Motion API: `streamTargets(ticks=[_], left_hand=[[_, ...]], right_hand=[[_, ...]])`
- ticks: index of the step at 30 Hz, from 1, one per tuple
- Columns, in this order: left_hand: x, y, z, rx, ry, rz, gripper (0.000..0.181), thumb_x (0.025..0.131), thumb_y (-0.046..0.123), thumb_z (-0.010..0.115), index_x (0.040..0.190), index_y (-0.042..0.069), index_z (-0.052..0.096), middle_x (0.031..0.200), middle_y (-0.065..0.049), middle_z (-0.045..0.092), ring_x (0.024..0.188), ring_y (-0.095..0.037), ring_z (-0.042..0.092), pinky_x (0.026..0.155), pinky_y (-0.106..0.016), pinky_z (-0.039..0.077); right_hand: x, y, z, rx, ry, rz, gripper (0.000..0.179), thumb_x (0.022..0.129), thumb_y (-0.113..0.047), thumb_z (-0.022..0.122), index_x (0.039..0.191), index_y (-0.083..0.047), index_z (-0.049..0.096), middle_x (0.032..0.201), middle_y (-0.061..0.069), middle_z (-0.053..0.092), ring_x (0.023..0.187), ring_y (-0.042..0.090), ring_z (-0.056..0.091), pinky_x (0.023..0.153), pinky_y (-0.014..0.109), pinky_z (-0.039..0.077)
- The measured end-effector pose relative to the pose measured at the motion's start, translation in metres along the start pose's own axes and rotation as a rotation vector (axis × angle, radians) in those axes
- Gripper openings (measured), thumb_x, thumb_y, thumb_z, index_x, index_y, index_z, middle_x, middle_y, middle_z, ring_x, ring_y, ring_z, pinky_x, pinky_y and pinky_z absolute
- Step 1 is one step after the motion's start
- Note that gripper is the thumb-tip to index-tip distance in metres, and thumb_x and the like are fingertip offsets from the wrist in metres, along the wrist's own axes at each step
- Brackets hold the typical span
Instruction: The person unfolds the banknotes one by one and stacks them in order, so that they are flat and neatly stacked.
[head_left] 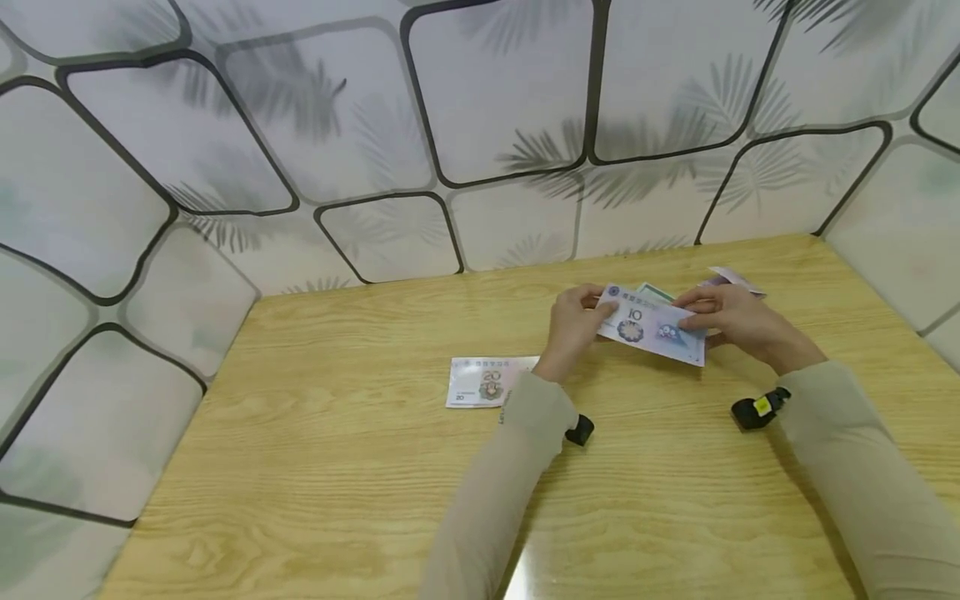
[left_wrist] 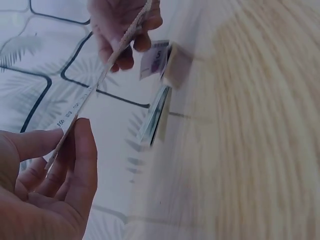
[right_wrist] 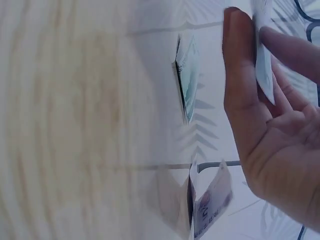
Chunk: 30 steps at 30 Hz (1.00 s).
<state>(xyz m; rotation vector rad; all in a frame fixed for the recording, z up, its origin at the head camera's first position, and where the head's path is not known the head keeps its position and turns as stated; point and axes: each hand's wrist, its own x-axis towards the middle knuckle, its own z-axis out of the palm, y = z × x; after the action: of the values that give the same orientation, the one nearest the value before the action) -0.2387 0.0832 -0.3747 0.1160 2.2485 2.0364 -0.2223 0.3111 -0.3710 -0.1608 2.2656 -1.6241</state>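
A 10 banknote (head_left: 651, 327), pale violet and blue, is held up between both hands over the table. My left hand (head_left: 573, 327) pinches its left end between thumb and fingers. At the other end, my right hand (head_left: 738, 325) pinches the note the same way. In the left wrist view the banknote (left_wrist: 82, 97) appears nearly edge-on, stretched from one hand to the other. Behind it lies a green note (head_left: 656, 292), mostly hidden in the head view. A folded purple note (right_wrist: 212, 202) stands partly open near my right hand. Beside my left forearm lies a 20 note (head_left: 480, 383), its right end covered.
The wooden table (head_left: 322, 467) meets a patterned wall (head_left: 510, 92) at the back and on both sides. A small black wrist device (head_left: 757, 410) sits at the right cuff, and another black device (head_left: 581, 430) at the left.
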Motion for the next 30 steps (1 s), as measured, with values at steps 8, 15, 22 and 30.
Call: streamTargets(ticks=[8, 15, 22, 30], left_hand=[[0.003, -0.004, -0.021, -0.142, -0.043, -0.058, 0.014, 0.086, -0.001, 0.06, 0.1, -0.001, 0.062, 0.077, -0.005, 0.062, 0.062, -0.016, 0.061, 0.057, -0.033, 0.056], [0.003, -0.006, -0.031, -0.117, -0.017, -0.099, 0.013, 0.085, 0.003, 0.062, 0.098, 0.003, 0.063, 0.077, -0.004, 0.063, 0.061, -0.013, 0.059, 0.061, -0.037, 0.056], [0.003, -0.008, -0.042, -0.147, -0.042, -0.127, 0.02, 0.087, 0.003, 0.06, 0.107, 0.003, 0.063, 0.084, -0.005, 0.062, 0.07, -0.016, 0.062, 0.06, -0.033, 0.056], [0.003, -0.012, -0.057, -0.166, -0.095, -0.12, 0.024, 0.09, -0.001, 0.053, 0.112, 0.002, 0.063, 0.09, -0.006, 0.062, 0.079, -0.019, 0.062, 0.064, -0.034, 0.056]], right_hand=[[-0.001, -0.001, -0.002, 0.336, -0.016, -0.019, 0.018, 0.088, 0.0, 0.058, 0.104, -0.005, 0.052, 0.09, 0.004, 0.066, 0.078, 0.021, 0.064, 0.06, 0.037, 0.056], [-0.002, 0.001, 0.0, 0.503, -0.101, -0.107, 0.015, 0.087, 0.009, 0.053, 0.095, -0.003, 0.052, 0.08, 0.007, 0.059, 0.07, 0.02, 0.06, 0.061, 0.037, 0.056], [0.0, 0.0, 0.004, 0.562, -0.077, -0.126, 0.017, 0.088, 0.009, 0.053, 0.091, -0.006, 0.06, 0.083, 0.006, 0.058, 0.071, 0.018, 0.061, 0.062, 0.037, 0.056], [0.004, 0.0, 0.008, 0.535, -0.077, -0.141, 0.019, 0.09, 0.005, 0.05, 0.096, -0.005, 0.065, 0.094, 0.007, 0.061, 0.079, 0.019, 0.063, 0.065, 0.036, 0.056]])
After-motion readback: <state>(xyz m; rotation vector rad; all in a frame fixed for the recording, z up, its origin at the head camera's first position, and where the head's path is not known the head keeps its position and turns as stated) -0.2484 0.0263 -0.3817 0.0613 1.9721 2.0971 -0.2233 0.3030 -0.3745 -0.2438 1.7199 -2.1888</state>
